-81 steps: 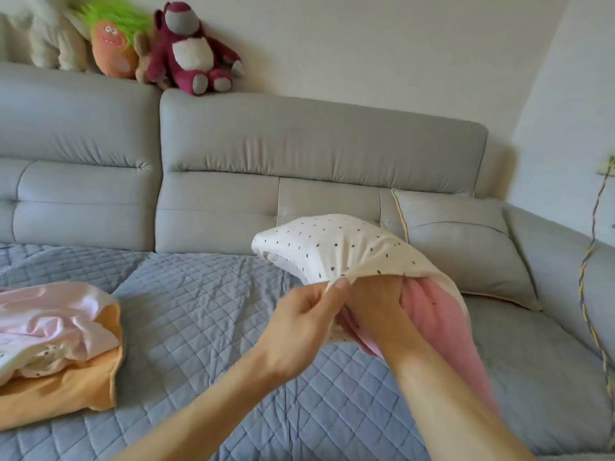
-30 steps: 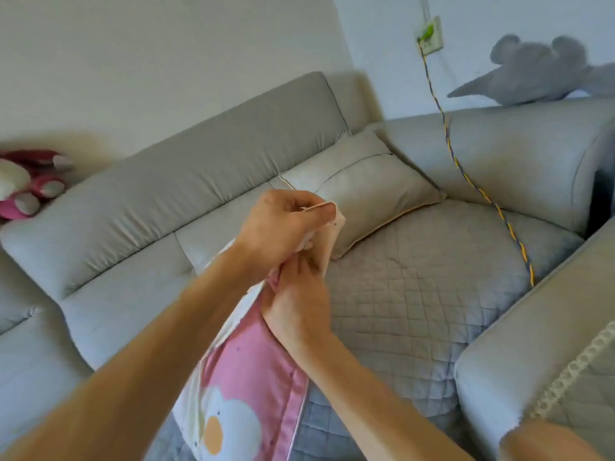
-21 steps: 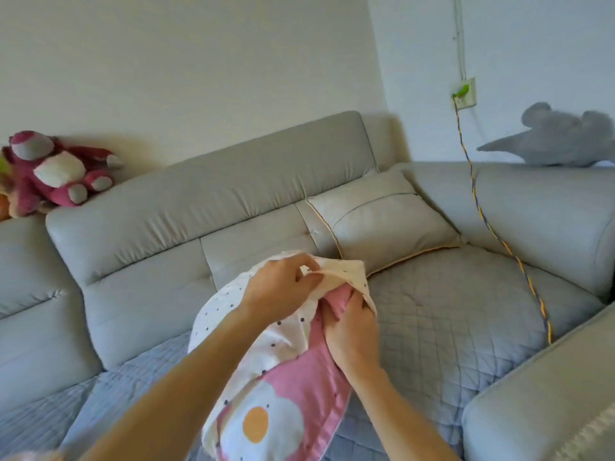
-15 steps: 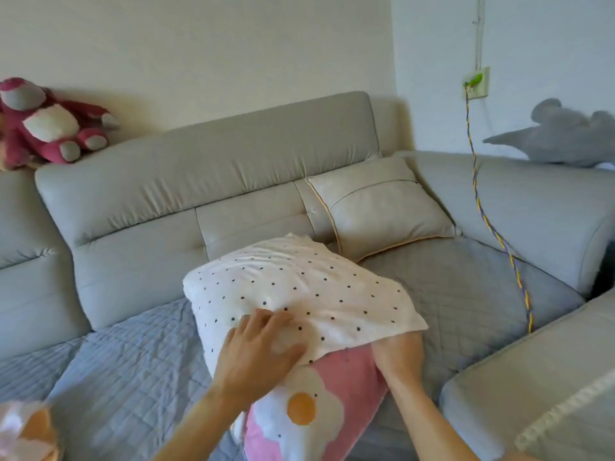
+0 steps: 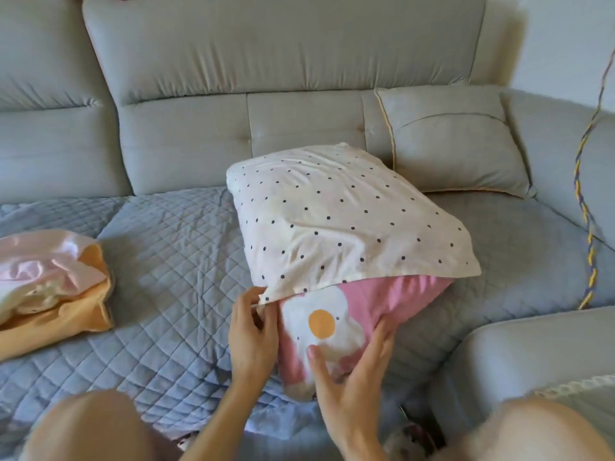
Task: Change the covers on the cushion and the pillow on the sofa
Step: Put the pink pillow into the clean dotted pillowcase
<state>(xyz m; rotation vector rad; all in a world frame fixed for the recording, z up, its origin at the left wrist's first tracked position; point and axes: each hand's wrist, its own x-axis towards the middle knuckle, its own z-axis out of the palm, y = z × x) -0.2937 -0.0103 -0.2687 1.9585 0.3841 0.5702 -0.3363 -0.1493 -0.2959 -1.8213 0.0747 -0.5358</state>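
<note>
Hiding most of the pillow is the cover.

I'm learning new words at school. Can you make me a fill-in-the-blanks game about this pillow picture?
1. The white cover has little black ____ on it.
2. The pillow poking out of it is ____ with a fried-egg picture.
3. The left hand pinches the cover's edge, and the right hand touches the ____.
4. The cushion leaning on the sofa back is ____.
Missing words: dots, pink, pillow, grey.
</note>
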